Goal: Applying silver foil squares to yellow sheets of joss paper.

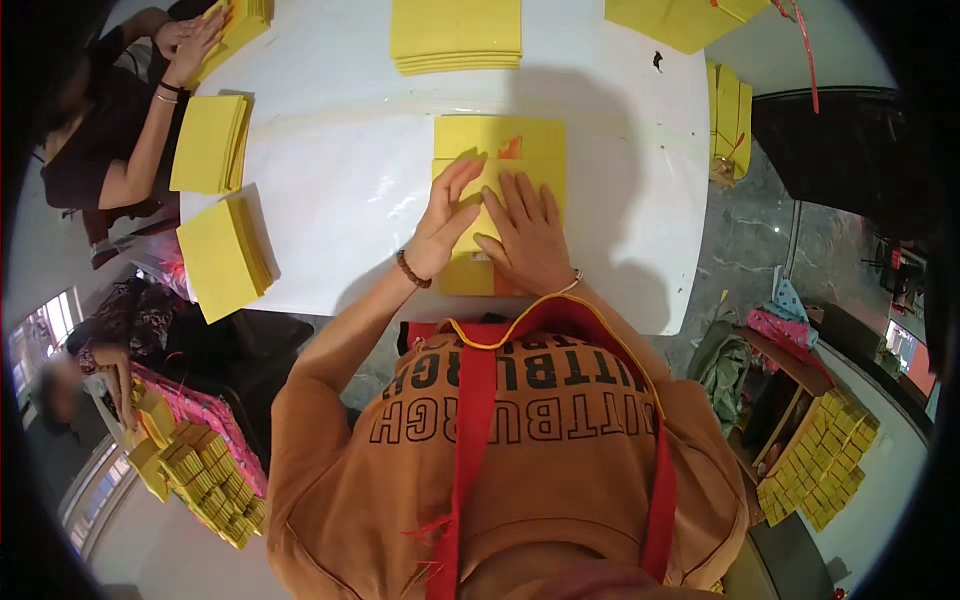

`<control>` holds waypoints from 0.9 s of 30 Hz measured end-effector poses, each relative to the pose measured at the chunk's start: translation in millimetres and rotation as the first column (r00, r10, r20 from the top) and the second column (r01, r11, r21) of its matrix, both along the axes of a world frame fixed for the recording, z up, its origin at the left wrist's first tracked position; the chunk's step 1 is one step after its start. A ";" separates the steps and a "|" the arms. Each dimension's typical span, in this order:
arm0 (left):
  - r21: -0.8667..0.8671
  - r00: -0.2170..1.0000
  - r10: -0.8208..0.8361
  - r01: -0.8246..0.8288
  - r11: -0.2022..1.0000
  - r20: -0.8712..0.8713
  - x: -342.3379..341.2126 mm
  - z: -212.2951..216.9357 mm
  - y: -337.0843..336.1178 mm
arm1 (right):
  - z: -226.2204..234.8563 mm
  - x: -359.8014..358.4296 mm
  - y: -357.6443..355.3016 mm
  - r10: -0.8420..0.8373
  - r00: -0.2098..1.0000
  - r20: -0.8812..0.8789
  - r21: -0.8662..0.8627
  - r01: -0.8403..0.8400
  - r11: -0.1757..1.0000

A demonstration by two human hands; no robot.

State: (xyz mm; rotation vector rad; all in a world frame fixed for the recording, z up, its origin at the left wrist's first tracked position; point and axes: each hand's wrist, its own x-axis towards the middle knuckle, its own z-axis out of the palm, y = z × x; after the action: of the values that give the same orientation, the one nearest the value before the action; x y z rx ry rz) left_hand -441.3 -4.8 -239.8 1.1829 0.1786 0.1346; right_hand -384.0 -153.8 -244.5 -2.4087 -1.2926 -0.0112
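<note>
In front of me on the white table (340, 160) lies a yellow paper sheet or packet (500, 135) with orange-red patches on it. A fold or second layer crosses it near its far end. My right hand (525, 230) rests flat on it, fingers spread and pointing away from me. My left hand (447, 222) is at its left edge, fingers slightly curved and apart, with the thumb toward the middle of the paper. Neither hand grips anything. The part of the paper under my palms is hidden.
Yellow paper stacks stand at the table's far edge (455, 40), far right (680, 20) and left side (210, 145), with another nearer left (225, 255). A co-worker's hands (195, 45) press a stack at far left. Bundled yellow piles (820, 460) sit off the table at right.
</note>
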 end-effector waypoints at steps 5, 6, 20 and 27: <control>0.977 0.993 -0.117 0.039 0.209 -0.015 -3.4 4.0 18.6 | 0.0 2.5 1.9 0.011 1.000 0.027 -0.030 -0.010 0.999; 0.999 0.989 -0.143 0.038 0.013 -0.036 -4.8 -0.3 19.1 | 0.4 3.4 2.2 0.020 1.000 0.016 -0.045 -0.019 0.999; 0.893 0.922 -0.387 -0.155 -0.423 -0.024 11.0 13.8 -2.8 | -2.8 62.0 -43.1 0.711 0.045 -0.702 0.527 0.705 0.475; 0.900 0.904 -0.250 -0.396 -0.184 0.347 96.1 91.2 87.8 | -16.3 69.5 -80.3 0.276 0.224 -0.935 0.319 0.871 0.374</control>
State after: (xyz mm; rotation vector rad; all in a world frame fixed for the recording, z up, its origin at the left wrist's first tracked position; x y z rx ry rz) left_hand -345.2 83.0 -148.7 2.8324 -0.4106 0.8043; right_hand -314.5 -234.1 -260.8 -1.1361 0.1142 0.4439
